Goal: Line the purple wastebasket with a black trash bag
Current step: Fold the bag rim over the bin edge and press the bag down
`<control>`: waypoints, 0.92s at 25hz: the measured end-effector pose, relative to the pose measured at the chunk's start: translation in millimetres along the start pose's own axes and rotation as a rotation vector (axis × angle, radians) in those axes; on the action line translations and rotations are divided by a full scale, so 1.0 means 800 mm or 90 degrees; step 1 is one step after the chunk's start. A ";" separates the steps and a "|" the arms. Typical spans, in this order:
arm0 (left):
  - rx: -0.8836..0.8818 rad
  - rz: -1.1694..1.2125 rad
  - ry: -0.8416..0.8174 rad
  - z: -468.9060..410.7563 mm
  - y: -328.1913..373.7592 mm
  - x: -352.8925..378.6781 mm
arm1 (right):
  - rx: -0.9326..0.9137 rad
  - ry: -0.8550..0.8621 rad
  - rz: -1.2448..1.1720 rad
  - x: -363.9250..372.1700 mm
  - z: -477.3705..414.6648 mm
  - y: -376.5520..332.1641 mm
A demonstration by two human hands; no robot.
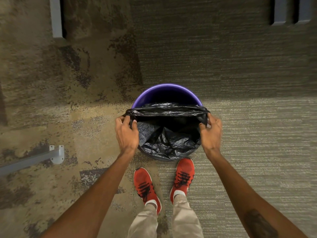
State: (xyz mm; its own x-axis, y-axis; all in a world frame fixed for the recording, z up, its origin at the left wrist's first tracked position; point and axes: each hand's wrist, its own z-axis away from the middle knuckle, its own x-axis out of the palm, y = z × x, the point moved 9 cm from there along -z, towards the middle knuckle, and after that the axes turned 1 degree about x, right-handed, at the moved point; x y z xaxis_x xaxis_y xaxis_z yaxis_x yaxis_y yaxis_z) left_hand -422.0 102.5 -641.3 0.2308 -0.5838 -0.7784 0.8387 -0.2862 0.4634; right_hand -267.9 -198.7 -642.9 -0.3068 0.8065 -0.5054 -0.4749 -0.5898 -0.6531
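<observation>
A round purple wastebasket (pixel 165 91) stands on the carpet just ahead of my feet. A black trash bag (pixel 169 134) hangs inside it, its mouth folded over the near rim and sides. The far edge of the bag is stretched in a straight band across the opening, so the far purple rim and inner wall stay bare. My left hand (pixel 126 133) grips the bag's edge at the left side of the rim. My right hand (pixel 211 132) grips the bag's edge at the right side.
My two red shoes (pixel 183 174) stand right behind the basket on patterned carpet. A grey metal furniture leg with a white foot (pixel 57 154) lies at the left. Another grey leg (pixel 56 18) is at the far left, and dark furniture bases (pixel 279 12) at the far right.
</observation>
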 end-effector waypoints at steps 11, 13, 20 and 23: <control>0.117 -0.132 -0.047 -0.016 0.040 0.022 | -0.183 0.064 0.164 0.005 -0.023 -0.058; 0.147 -0.154 -0.050 -0.021 0.049 0.024 | -0.211 0.058 0.190 0.011 -0.029 -0.070; 0.227 -0.316 -0.038 -0.030 0.071 0.024 | -0.248 0.037 0.221 0.007 -0.050 -0.073; 0.270 -0.290 -0.036 -0.034 0.083 0.021 | -0.265 0.019 0.232 0.004 -0.058 -0.071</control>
State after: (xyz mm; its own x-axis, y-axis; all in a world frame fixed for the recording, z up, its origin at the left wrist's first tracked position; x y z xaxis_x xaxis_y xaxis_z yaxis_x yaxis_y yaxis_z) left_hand -349.0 94.6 -634.8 -0.1403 -0.3685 -0.9190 0.5745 -0.7862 0.2275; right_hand -203.7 -164.4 -633.1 -0.3636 0.5489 -0.7527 0.0253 -0.8018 -0.5970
